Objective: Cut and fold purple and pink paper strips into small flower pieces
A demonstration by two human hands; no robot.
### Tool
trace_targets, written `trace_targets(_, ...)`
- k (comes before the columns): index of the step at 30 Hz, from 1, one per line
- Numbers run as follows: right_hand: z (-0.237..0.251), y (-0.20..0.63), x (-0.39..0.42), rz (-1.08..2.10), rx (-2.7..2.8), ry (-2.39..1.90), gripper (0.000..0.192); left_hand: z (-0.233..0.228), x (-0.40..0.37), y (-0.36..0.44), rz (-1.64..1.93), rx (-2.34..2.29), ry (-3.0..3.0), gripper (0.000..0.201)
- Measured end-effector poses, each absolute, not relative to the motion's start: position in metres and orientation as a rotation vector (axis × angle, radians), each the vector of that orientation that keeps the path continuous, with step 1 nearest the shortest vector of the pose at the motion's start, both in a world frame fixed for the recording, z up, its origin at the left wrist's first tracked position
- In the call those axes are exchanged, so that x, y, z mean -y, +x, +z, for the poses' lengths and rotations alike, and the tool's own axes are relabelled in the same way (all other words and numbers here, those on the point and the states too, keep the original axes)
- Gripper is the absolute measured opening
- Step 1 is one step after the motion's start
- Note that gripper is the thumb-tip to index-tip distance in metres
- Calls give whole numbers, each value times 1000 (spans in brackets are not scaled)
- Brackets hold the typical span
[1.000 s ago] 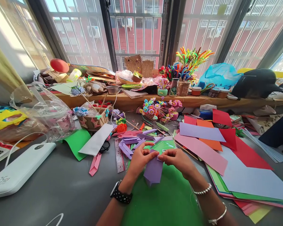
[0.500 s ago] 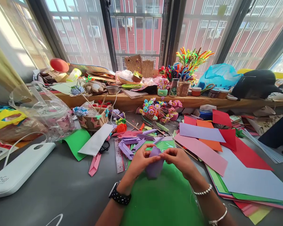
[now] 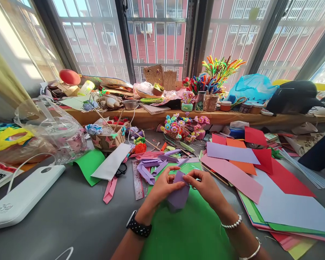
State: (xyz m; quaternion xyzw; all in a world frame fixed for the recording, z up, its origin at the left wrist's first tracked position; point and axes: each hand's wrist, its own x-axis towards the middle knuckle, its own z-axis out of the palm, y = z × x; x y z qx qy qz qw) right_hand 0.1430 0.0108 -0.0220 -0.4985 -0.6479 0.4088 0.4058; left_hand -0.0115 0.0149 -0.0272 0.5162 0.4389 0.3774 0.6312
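A piece of purple paper, with creased edges, is held up between both hands over a green mat. My left hand grips its left side, thumb in front and fingers behind. At its upper right edge, my right hand pinches the paper between thumb and fingertips. Just beyond the hands lie several folded purple paper strips. A clear ruler rests left of them, and a folded pink paper strip lies farther left.
Stacked coloured paper covers the right of the table. At the left are a white power bank, green paper and a white folded sheet. Pipe-cleaner flowers stand at the back, below a crowded window ledge.
The purple paper has turned slightly and shows more of its face. Both hands keep their hold and have hardly moved.
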Motion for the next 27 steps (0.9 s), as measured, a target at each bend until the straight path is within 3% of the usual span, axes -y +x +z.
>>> trace_targets(10,-34,135,-10,169,2101,-1346,28,-28,-16,-11,925,-993,1179,54)
trace_targets(16,-40,134,-12,-78,2142,-1316,45,-21,-12,-11,945,-1011,1133,52)
trace_targets(20,-35,140,-14,75,2023,-1320,47,-17,-12,-15,979,-1013,1110,52)
trace_targets(25,-23,145,-15,667,1813,-1196,35,-21,-14,-15,939,-941,1163,57)
trace_targets(27,-22,143,-13,759,1814,-1145,32,-24,-15,-14,920,-917,1202,59)
